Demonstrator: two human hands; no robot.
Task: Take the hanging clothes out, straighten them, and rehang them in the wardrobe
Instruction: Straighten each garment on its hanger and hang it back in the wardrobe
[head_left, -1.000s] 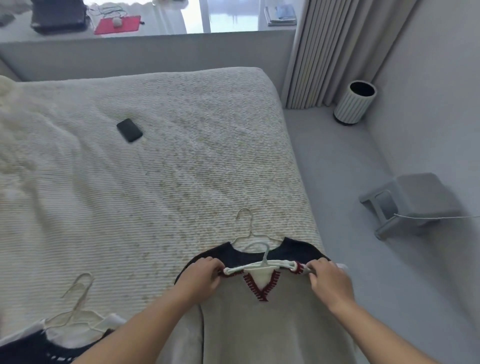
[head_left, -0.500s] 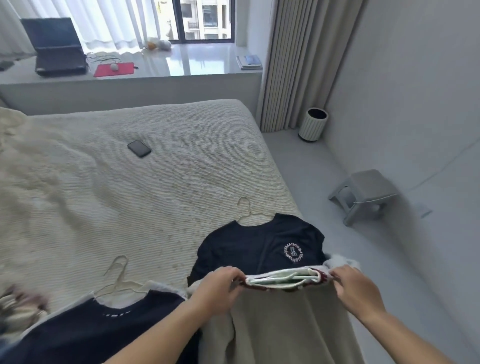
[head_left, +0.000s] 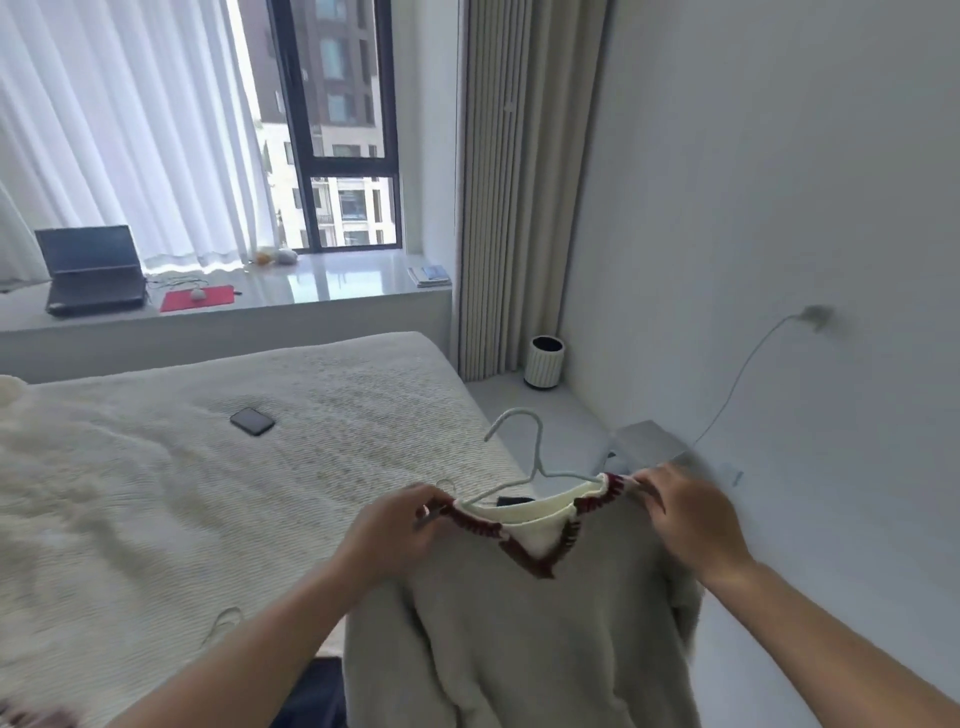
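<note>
A grey sweater (head_left: 519, 634) with a cream and dark-red V-neck hangs on a pale hanger (head_left: 535, 457), lifted in the air over the bed's right edge. My left hand (head_left: 395, 530) grips its left shoulder at the collar. My right hand (head_left: 685, 514) pinches the right shoulder. The hanger's hook sticks up above the collar. A dark garment (head_left: 311, 696) shows at the bottom, mostly hidden behind my left arm and the sweater. The wardrobe is out of view.
The bed (head_left: 208, 493) with a cream ribbed cover fills the left, with a black phone (head_left: 252, 421) on it. Right of the bed lie grey floor, a ribbed bin (head_left: 544, 361), a grey stool (head_left: 644, 441) and the wall. A window ledge holds a laptop (head_left: 91, 270).
Both hands have lifted the grey sweater on its hanger up off the bed and off the dark shirt below. My view has tilted up toward the window.
</note>
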